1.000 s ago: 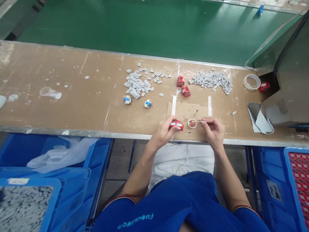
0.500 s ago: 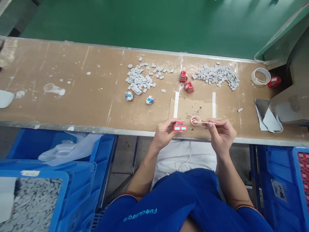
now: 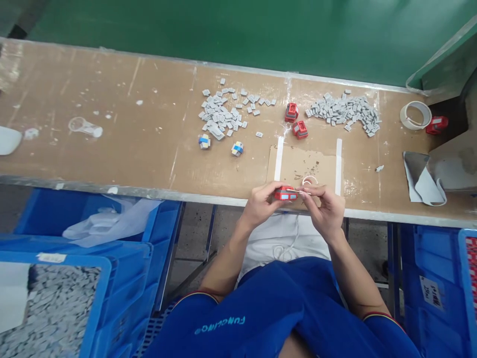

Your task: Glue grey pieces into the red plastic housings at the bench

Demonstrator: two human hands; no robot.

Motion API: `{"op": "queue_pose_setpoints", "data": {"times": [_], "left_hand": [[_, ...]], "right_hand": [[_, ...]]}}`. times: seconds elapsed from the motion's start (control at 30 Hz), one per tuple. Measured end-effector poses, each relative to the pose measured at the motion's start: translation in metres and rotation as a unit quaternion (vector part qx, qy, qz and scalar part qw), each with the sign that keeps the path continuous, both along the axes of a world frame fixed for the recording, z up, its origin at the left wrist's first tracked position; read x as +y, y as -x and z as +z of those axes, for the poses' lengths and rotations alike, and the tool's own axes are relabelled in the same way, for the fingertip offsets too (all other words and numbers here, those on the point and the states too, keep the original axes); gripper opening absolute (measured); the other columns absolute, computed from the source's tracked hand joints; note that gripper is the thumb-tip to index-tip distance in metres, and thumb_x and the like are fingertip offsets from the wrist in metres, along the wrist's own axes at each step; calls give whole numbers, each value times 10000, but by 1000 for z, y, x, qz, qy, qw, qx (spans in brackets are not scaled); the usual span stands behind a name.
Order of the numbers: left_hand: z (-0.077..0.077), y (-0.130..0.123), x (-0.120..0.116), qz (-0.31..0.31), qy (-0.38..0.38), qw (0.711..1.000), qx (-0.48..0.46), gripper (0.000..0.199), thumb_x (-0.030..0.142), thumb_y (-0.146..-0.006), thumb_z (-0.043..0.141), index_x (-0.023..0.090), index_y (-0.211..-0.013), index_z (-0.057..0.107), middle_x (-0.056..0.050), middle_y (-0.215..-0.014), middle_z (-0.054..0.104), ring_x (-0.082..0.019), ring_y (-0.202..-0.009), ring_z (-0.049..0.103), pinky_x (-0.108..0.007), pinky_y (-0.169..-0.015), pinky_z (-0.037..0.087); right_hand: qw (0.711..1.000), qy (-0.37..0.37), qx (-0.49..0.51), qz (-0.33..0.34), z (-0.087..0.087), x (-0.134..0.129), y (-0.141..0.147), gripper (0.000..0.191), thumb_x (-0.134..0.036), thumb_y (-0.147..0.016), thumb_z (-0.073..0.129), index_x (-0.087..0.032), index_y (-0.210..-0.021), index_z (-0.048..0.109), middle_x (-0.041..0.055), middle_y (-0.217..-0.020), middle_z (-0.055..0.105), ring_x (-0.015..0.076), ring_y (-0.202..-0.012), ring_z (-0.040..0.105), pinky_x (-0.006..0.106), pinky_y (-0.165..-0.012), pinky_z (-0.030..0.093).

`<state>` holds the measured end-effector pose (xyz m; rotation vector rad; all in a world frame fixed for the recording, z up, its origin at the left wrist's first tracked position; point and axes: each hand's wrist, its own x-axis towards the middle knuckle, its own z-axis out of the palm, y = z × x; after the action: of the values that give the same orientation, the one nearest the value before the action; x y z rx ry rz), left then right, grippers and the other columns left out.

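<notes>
Head view, work in hand: one small red plastic block with a grey band and pale window-like panels (image 3: 285, 194), pinched between thumb and fingers of the left hand (image 3: 260, 205), above the near edge of the brown-covered worktop (image 3: 156, 149). One thin pale stick (image 3: 298, 192), gripped in the fingertips of the right hand (image 3: 328, 211), its tip at the upper side of the block; whether it touches cannot be told. One small round dish with a pale rim (image 3: 309, 177), just beyond the right hand and partly hidden by it, on a cardboard sheet (image 3: 298, 155) flanked by two white strips. State of work, by judgement: in mid-course, one block under treatment; whether its upper side bears any coating cannot be made out. Set down beyond the sheet: two red blocks, one farther off (image 3: 291, 112), one nearer (image 3: 300, 130), close together, recessed faces showing; whether finished or awaiting attention, not determinable. Loose stock, unattached: one heap of small flat grey tiles (image 3: 219, 112) to the left, spread at its edges; a second grey heap (image 3: 345, 110) to the right. Also two pale blocks with blue bands (image 3: 204, 141) (image 3: 237, 148), near the left heap. At far right: one roll of pale tape (image 3: 405, 113), a further red block (image 3: 437, 125) beside it. Bulk supply: one blue crate (image 3: 105, 288) of grey pieces, lower left.
</notes>
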<state>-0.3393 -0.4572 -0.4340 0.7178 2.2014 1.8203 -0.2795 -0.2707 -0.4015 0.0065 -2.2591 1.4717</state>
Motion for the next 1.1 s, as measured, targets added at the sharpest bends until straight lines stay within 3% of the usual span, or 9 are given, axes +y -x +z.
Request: {"op": "queue_pose_setpoints", "data": {"times": [0.27, 0.4, 0.5, 0.6, 0.7, 0.8, 0.93, 1.03, 1.1], "left_hand": [[0, 0, -1, 2, 2, 1000, -5, 285, 379, -931, 766, 200, -1152, 752, -97, -1077, 821, -225, -967, 773, -311, -851, 592], [-5, 0, -2, 1, -23, 999, -29, 305, 380, -928, 769, 198, -1172, 747, -94, -1076, 815, -215, -947, 771, -304, -831, 600], [-8, 0, -3, 0, -28, 999, -44, 313, 371, -911, 789, 193, -1165, 753, -98, -1071, 808, -214, -929, 766, -296, -806, 601], [-8, 1, -4, 0, -26, 999, -46, 321, 382, -906, 796, 194, -1165, 758, -98, -1056, 808, -218, -919, 766, -302, -810, 600], [-7, 1, -5, 0, -26, 999, -45, 331, 402, -910, 793, 200, -1171, 760, -98, -1059, 813, -223, -923, 771, -310, -822, 600], [-6, 2, -6, 10, -26, 999, -36, 346, 423, -902, 800, 204, -1167, 767, -101, -1078, 818, -224, -928, 771, -315, -834, 601], [-4, 2, -6, 14, -36, 999, -24, 347, 424, -898, 808, 210, -1168, 768, -104, -1100, 819, -228, -965, 771, -318, -855, 599], [-4, 1, -6, 14, -38, 999, -21, 339, 406, -911, 795, 209, -1185, 757, -105, -1112, 814, -229, -983, 769, -325, -867, 601], [-4, 0, -6, 12, -38, 999, -20, 338, 399, -915, 792, 212, -1193, 750, -103, -1120, 810, -228, -984, 767, -328, -870, 603]], "right_hand": [[1000, 12, -11, 0, 0, 0, -5, 85, -339, -1003, 700, -269, -957, 687, 68, -960, 835, 252, -919, 824, 426, -848, 691], [999, 12, 7, -53, 3, 18, -10, 64, -323, -984, 730, -273, -967, 693, 63, -963, 820, 253, -957, 808, 431, -833, 680], [996, -31, 16, -84, 1, 29, -7, 61, -306, -985, 725, -268, -944, 700, 65, -952, 798, 239, -934, 781, 400, -766, 652], [994, -92, -8, -61, -2, 33, -4, 105, -337, -1008, 686, -263, -940, 714, 82, -1004, 777, 237, -949, 750, 395, -753, 630], [992, -123, -29, -2, 4, 42, 5, 184, -422, -1027, 644, -265, -1074, 726, 111, -1173, 748, 258, -1079, 721, 422, -838, 624], [988, -154, -5, -14, 17, 67, 36, 264, -465, -1053, 567, -258, -1115, 719, 119, -1193, 740, 267, -1102, 699, 416, -858, 598], [964, -247, -73, -74, 21, 104, 115, 182, -335, -1024, 576, -223, -946, 697, 74, -951, 741, 224, -845, 672, 375, -808, 556], [925, -333, -151, -101, 12, 110, 167, 79, -246, -956, 640, -182, -945, 685, 129, -1029, 741, 272, -926, 672, 432, -917, 531], [899, -375, -187, -126, 7, 106, 186, 77, -210, -930, 648, -165, -981, 684, 173, -1093, 734, 321, -1013, 661, 465, -952, 511]]}}
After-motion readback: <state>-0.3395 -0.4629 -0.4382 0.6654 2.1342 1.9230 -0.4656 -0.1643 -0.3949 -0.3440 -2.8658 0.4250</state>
